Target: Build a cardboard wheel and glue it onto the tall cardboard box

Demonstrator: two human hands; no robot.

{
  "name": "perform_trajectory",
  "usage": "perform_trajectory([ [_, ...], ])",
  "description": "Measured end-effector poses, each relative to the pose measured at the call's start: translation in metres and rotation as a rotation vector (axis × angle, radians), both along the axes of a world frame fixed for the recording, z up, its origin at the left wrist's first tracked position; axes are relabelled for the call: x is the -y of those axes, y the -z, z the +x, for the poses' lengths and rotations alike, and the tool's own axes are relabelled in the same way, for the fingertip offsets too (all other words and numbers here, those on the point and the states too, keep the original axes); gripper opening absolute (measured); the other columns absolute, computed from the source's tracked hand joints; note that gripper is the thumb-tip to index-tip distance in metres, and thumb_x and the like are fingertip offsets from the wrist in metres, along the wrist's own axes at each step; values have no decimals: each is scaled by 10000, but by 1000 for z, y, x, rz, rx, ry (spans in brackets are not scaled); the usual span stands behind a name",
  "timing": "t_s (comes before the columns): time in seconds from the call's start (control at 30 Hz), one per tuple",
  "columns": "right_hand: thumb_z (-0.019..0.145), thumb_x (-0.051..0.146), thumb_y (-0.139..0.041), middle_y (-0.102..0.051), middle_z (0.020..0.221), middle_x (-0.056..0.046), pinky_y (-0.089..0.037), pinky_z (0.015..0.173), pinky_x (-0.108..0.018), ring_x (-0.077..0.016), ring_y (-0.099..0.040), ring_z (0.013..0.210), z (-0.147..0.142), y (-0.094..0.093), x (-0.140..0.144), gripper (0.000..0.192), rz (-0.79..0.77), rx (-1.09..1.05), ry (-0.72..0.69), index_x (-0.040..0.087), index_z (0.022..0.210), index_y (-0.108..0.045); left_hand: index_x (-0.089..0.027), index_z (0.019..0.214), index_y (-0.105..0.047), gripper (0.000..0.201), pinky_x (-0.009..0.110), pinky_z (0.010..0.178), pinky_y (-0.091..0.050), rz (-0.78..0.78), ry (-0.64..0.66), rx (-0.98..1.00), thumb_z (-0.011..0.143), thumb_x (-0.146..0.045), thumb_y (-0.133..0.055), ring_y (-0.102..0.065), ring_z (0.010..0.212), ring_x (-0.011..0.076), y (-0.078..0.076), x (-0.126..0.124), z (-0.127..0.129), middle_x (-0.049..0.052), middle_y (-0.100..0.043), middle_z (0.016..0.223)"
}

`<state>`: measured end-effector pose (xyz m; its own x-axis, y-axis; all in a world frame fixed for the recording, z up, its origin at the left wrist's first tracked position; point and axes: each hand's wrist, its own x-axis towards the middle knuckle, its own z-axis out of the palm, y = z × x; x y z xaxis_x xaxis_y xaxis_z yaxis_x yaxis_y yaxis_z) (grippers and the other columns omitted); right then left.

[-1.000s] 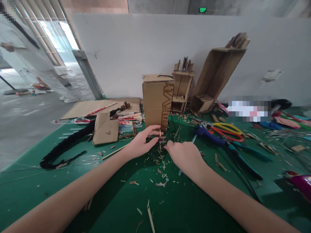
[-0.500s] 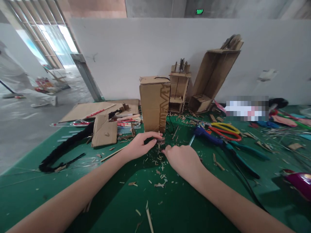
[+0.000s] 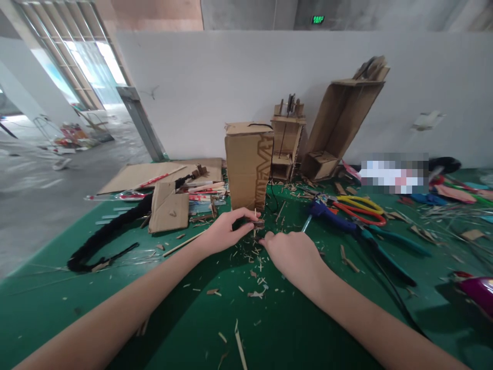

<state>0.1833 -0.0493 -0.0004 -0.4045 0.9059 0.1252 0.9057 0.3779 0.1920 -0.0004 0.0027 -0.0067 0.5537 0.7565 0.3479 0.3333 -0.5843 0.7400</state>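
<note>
My left hand (image 3: 227, 231) reaches in from the left, thumb and fingers pinching a small brown cardboard piece (image 3: 260, 224). A thin wooden stick (image 3: 254, 232) runs upright through or against that piece; which, I cannot tell. Close on its right, my right hand (image 3: 288, 252) is closed, knuckles up, its fingertips near the stick's lower part. What it grips is mostly hidden; a small dark tip shows at the fingers. A light blue rod (image 3: 307, 224) sticks out behind this hand, and I cannot tell whether it is held. Pale shavings (image 3: 257, 280) litter the green table below.
A tall cardboard box (image 3: 246, 169) stands just beyond my hands. Two open cardboard structures (image 3: 287, 139) lean behind it. To the right lie a blue glue gun (image 3: 333, 216), scissors (image 3: 365, 210) and teal-handled pliers (image 3: 396, 244). A black fuzzy strip (image 3: 103, 231) curves at the left.
The view has shifted slightly, so the table scene sits a little further right. Both hands keep nearly the same pose. A person at the far left has mostly moved out of view.
</note>
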Motion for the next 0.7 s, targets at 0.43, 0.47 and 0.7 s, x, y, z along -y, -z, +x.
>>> perform_trajectory([
  [0.43, 921, 203, -454, -660, 555, -94, -355, 441, -250, -206, -657, 511, -3, 3, 0, 254, -21, 9, -21, 112, 799, -658, -211, 913, -515, 90, 388, 1010, -421, -60, 1, 13, 860, -278, -544, -541, 1197, 203, -2, 2, 1, 75, -652, 1151],
  [0.47, 923, 212, -454, -662, 560, -94, -353, 442, -249, -206, -657, 514, -2, 2, 0, 263, -21, 8, -24, 115, 789, -659, -211, 915, -513, 89, 388, 1012, -419, -61, 3, 12, 862, -277, -539, -538, 1200, 201, -2, 2, 1, 76, -649, 1158],
  [0.7, 966, 293, -377, -671, 587, -101, -343, 460, -235, -198, -662, 535, 1, -1, 0, 353, 19, 6, 28, 110, 840, -651, -213, 948, -507, 86, 390, 982, -437, -47, -4, -11, 882, -268, -497, -556, 1166, 198, -1, 1, 0, 73, -643, 1149],
])
